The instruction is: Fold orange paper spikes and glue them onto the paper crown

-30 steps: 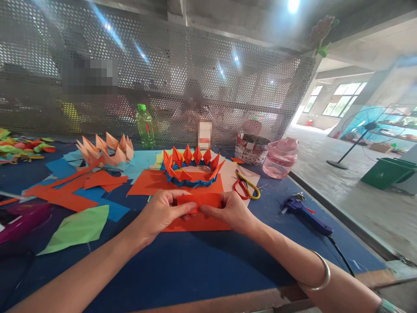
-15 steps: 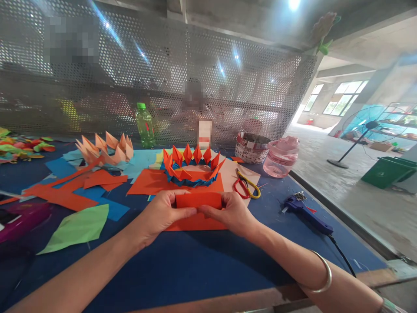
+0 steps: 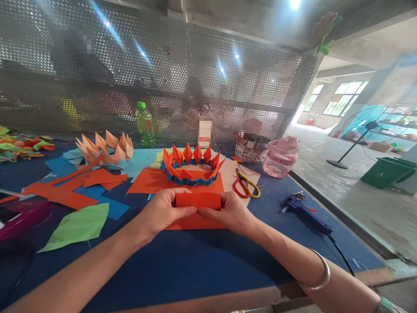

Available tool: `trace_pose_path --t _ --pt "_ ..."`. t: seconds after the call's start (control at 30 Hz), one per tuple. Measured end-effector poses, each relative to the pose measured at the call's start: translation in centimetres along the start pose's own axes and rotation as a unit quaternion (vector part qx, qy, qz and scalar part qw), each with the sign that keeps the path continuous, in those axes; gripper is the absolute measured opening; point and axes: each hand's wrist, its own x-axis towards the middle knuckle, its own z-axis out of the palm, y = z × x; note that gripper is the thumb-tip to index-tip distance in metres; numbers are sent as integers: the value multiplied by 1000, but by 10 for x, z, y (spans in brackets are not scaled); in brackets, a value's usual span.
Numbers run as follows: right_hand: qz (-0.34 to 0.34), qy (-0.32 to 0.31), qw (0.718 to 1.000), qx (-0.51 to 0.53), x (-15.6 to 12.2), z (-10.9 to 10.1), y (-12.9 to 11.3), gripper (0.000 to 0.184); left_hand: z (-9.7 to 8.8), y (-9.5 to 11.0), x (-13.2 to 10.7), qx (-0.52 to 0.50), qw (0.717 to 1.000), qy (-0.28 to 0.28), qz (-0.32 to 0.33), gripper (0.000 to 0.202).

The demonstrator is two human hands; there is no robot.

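Just on the near side of the paper crown [image 3: 192,171], the folded orange paper [image 3: 198,201] lies with its long axis running left to right (over a flat orange sheet [image 3: 195,224]). The left hand [image 3: 161,213] pinches its left end and the right hand [image 3: 233,213] its right end, both equally near.

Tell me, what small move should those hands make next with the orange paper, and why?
Probably press the fold flat along its whole length. The left hand and right hand pinch the orange paper at its two ends. The folded-over part looks rounded rather than sharply creased, and it is held just above the blue table.
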Motion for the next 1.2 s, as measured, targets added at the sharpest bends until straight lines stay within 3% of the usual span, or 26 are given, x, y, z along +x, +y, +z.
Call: trace_pose_path --t 0.13,0.37,0.67,0.77,0.97,1.2 --pt "-1 -29 998 58 4 -4 -1 28 -4 2 1 16 1000 15 -7 30" --pt "-35 20 999 -3 13 -16 6 39 -13 9 2 0 999 37 -25 36" --pt "-24 49 998 11 15 -30 5 31 -19 13 5 -4 996 82 -39 39" --pt "-17 44 998 38 14 -26 3 33 -18 10 5 -2 998 63 -30 39" --pt "-13 -30 996 79 7 -5 8 40 -10 0 3 11 1000 9 -19 32" --pt "17 -26 999 25 4 -1 7 35 -3 -2 1 18 1000 -7 -20 27"
